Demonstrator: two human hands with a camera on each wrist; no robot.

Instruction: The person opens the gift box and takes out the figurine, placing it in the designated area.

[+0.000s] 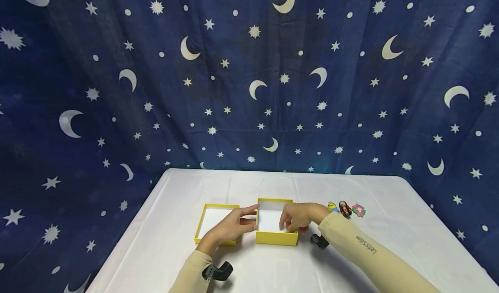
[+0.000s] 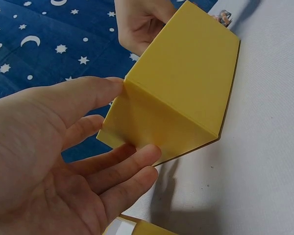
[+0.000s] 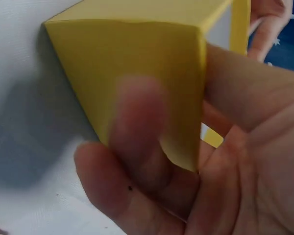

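A yellow box with a white inside stands open-topped in the middle of the table. My left hand touches its left wall with fingers spread and nearly straight; in the left wrist view the thumb lies at the wall's upper edge. My right hand reaches over the right wall, fingers bent. Some of its digits are inside the box and others outside along the yellow wall, one blurred. Whether it pinches anything inside is hidden. Left of the box lies a shallow yellow lid with its white inside up.
Right of the box, behind the right forearm, lie small figures: a yellow and blue one, a dark-haired one and a pink one. They lie on a white-covered table. A blue moon-and-star curtain hangs behind.
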